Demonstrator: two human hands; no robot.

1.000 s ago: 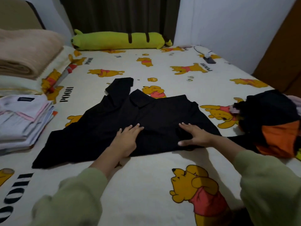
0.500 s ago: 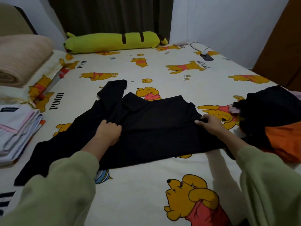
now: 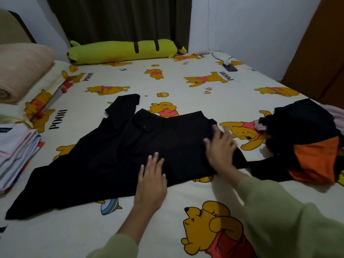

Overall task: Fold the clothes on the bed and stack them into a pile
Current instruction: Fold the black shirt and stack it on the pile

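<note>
A black collared shirt (image 3: pixel 115 149) lies spread flat on the bed (image 3: pixel 186 86), one sleeve reaching to the far left and its lower part trailing to the near left. My left hand (image 3: pixel 151 180) rests flat on the shirt's near edge with fingers straight. My right hand (image 3: pixel 220 149) lies with spread fingers on the shirt's right side, beside the folded shoulder. A stack of folded pale clothes (image 3: pixel 16 151) sits at the left edge. A heap of unfolded black and orange clothes (image 3: pixel 307 142) lies at the right.
A long green plush toy (image 3: pixel 122 52) lies along the far edge by the curtain. A rolled beige blanket (image 3: pixel 20 71) rests on pillows at far left. A phone (image 3: pixel 230 67) with a charger cable lies far right. A brown door stands at right.
My left hand left the shirt's left middle and came down flat on the near edge. My right hand shifted slightly inward along the right side, fingers now spread.
</note>
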